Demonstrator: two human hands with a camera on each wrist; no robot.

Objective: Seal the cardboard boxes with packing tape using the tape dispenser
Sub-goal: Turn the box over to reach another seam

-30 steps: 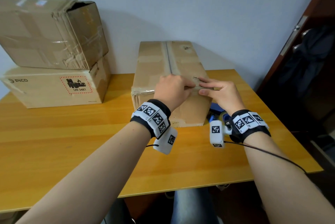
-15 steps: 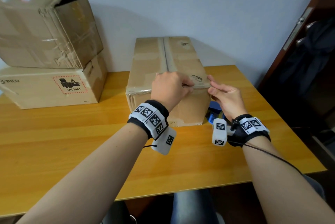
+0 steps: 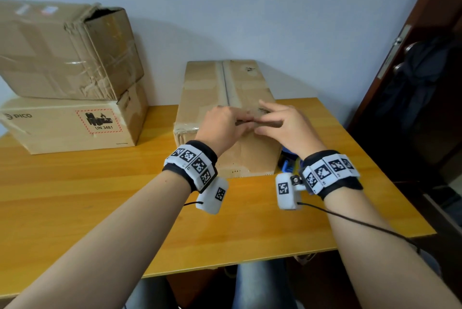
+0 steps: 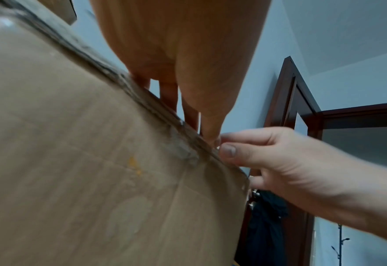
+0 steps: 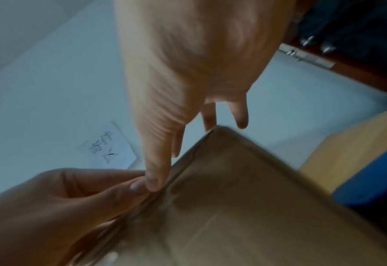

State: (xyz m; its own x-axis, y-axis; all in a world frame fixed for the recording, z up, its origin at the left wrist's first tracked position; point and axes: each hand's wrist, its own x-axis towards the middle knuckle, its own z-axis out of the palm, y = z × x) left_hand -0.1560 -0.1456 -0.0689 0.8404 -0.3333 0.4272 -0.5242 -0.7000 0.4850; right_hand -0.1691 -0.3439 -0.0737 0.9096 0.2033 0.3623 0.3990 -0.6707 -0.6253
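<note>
Although the near stretch of the wooden table [image 3: 75,208] holds only the person's forearms, both hands meet just beyond it on the near top edge of the tall cardboard box [image 3: 225,88] at about 12 o'clock. The left hand [image 3: 222,126] curls over that edge with thumb and forefinger pinched on it, and the right hand [image 3: 287,126] pinches the same edge from 3 o'clock while its other fingers [image 3: 272,106] fan out loosely. Probably they are pressing or picking at the tape end [image 3: 260,123] where the lid folds down, so the seal lies flat. Behind the right wrist, a blue object [image 3: 287,161], likely the tape dispenser, sits on the table against the box's right side, within easy reach.

The left wrist view shows what the head view hides: the two thumbs [image 4: 227,150] touching on a ragged, taped rim. The right wrist view adds the blue shape [image 5: 370,180] low at 4 o'clock. Farther off at 10 o'clock, two stacked boxes [image 3: 70,88] wait against the wall [image 3: 275,8].
</note>
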